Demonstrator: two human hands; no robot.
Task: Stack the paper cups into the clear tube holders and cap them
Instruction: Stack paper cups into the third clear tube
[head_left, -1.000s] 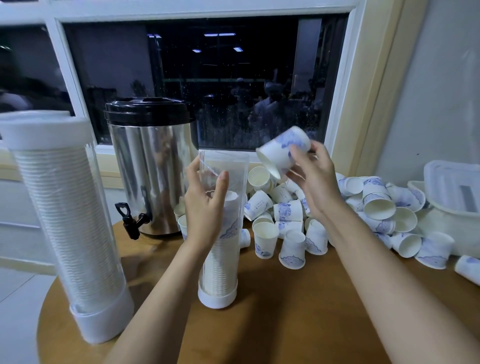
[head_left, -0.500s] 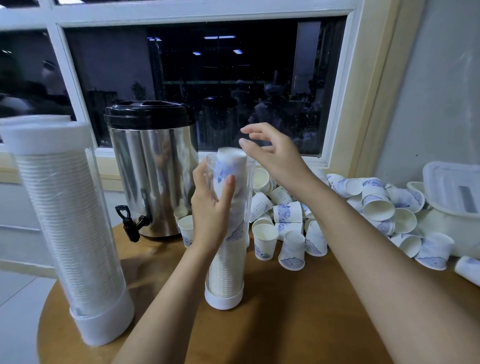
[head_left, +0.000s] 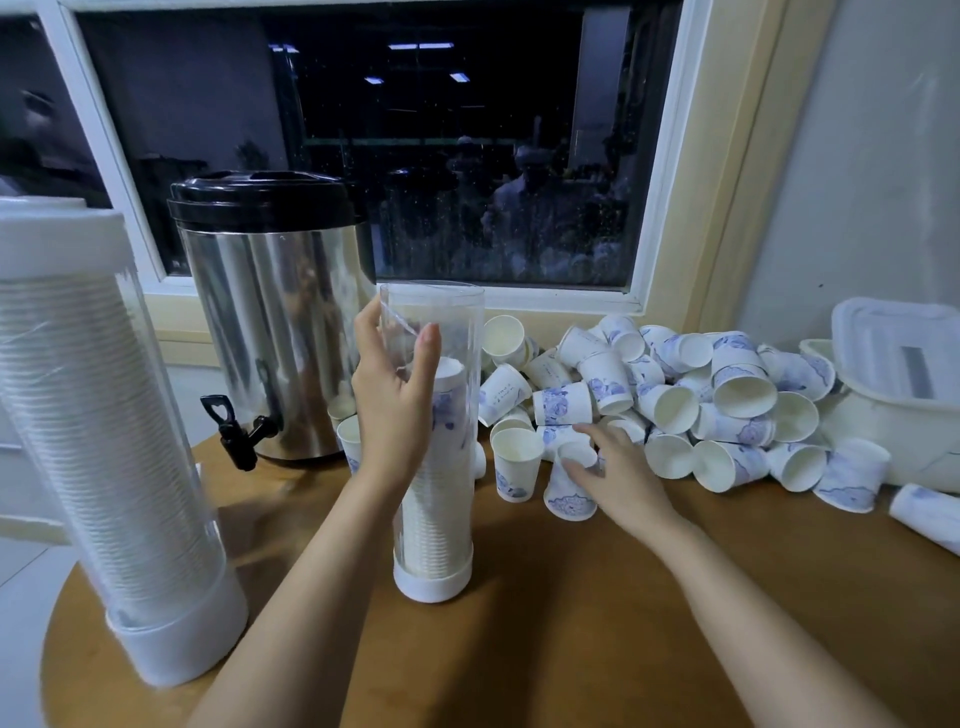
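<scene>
A clear tube holder (head_left: 436, 519) with a white base stands upright in the middle of the round wooden table (head_left: 571, 623), partly filled with a stack of paper cups. My left hand (head_left: 395, 405) grips the tube near its open top. My right hand (head_left: 618, 473) reaches to the right of the tube and closes its fingers around an upside-down white cup with blue print (head_left: 569, 491). Behind it lies a heap of loose paper cups (head_left: 701, 395). A second, larger tube holder (head_left: 98, 441), full and capped in white, stands at the left.
A steel drink dispenser (head_left: 270, 322) with a black lid and tap stands behind the tube, against the window sill. A white lidded container (head_left: 898, 384) sits at the far right. One cup (head_left: 924, 517) lies near the right table edge.
My right hand dropped a cup into the tube, then moved down and right to the pile, taking hold of an upside-down cup. My left hand stayed on the tube.
</scene>
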